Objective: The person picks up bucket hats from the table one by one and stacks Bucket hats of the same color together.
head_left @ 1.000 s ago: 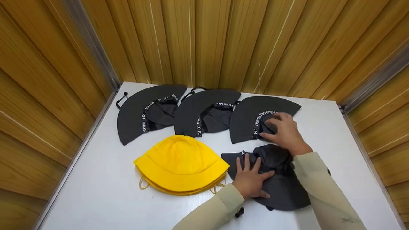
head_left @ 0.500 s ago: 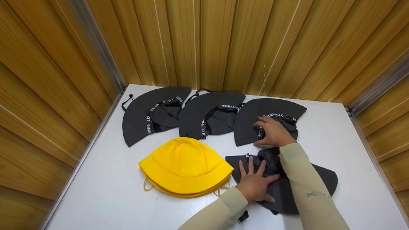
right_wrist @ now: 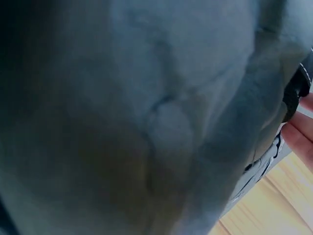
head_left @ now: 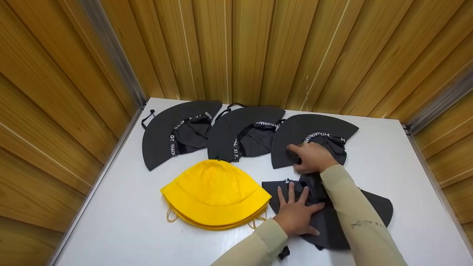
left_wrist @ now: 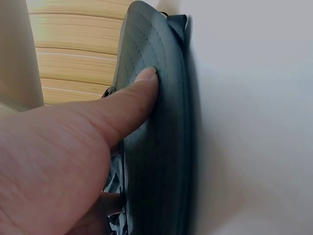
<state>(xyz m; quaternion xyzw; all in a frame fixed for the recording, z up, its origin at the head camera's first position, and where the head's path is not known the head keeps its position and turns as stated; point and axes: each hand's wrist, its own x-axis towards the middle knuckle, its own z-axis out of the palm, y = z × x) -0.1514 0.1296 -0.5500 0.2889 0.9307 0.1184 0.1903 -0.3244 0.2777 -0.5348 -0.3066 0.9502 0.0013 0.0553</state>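
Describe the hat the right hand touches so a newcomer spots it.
On the white table, three dark hats lie in a row before the wood wall. Pick the rightmost hat, the only one of them touched by the right hand.

Head view: the right sleeve (head_left: 360,221) is hiding the middle of the near dark hat (head_left: 329,232); the left hand (head_left: 297,217) is covering part of its brim. The right hand (head_left: 315,157) is masking the left end of the lettered band (head_left: 318,134) on the right-hand back hat (head_left: 306,125). The top yellow hat (head_left: 218,192) is concealing most of the stack beneath, leaving the count uncertain. The right sleeve and left sleeve (head_left: 255,244) are running off the bottom edge; marks on the former are proving illegible. Right wrist view: dark fabric (right_wrist: 171,98) is blurring across most of the frame; fingers (right_wrist: 301,136) are being cut by the right edge.
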